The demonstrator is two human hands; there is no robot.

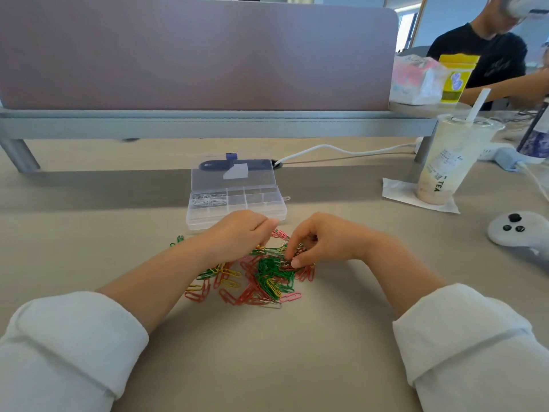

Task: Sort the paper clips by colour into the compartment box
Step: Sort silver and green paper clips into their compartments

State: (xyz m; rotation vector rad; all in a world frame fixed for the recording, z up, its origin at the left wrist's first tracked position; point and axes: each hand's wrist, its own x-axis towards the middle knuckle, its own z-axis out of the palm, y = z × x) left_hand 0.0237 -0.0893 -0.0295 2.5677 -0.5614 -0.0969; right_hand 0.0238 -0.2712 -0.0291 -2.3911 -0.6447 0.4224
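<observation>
Head view: a loose heap of wire paper clips (261,278), coated red, green, yellow and pink, lies on the beige desk (267,361) just in front of a clear plastic compartment box (190,217) whose lid is folded back. There is one box. Its long left compartment holds a tangle of white paper clips (208,200); the smaller cells to the right look empty, and their number is hard to make out through the plastic. The heap runs to several dozen clips, too interlocked to count. Red and green dominate, yellow and pink are fewer, and one silver clip (271,306) sits at the near edge. A couple of green strays (179,239) lie apart on the left.

Both hands hover over the far side of the heap. The left hand (240,233) is curled, knuckles up; I cannot tell whether its grip holds anything. The right hand (323,240) bends thumb and forefinger down into the clips, though whether the grip has caught one is hidden.

The clips are likely light, stiff and slick, and prone to hooking their neighbours. Pinching a single loop end and lifting slowly should shake off any that cling.
</observation>
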